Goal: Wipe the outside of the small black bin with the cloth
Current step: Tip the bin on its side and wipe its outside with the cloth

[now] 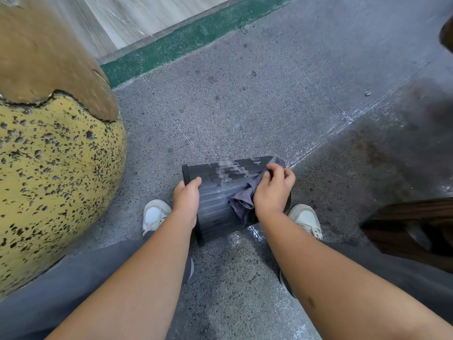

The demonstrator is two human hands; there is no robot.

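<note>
Low in the middle of the frame, the small black bin (pixel 215 200) lies on its side on the grey floor (pixel 245 114) between two white shoes, with the left hand (pixel 186 197) gripping its rim end and the right hand (pixel 274 190) pressing a bunched grey cloth (pixel 245 196) onto its ribbed side. Just past the hands, pale dried streaks (pixel 229 171) mark the upper part of the bin; I think the round bin could roll if the left hand loosens, and the streaks could stay in the grooves. I can read no words or labels anywhere.
</note>
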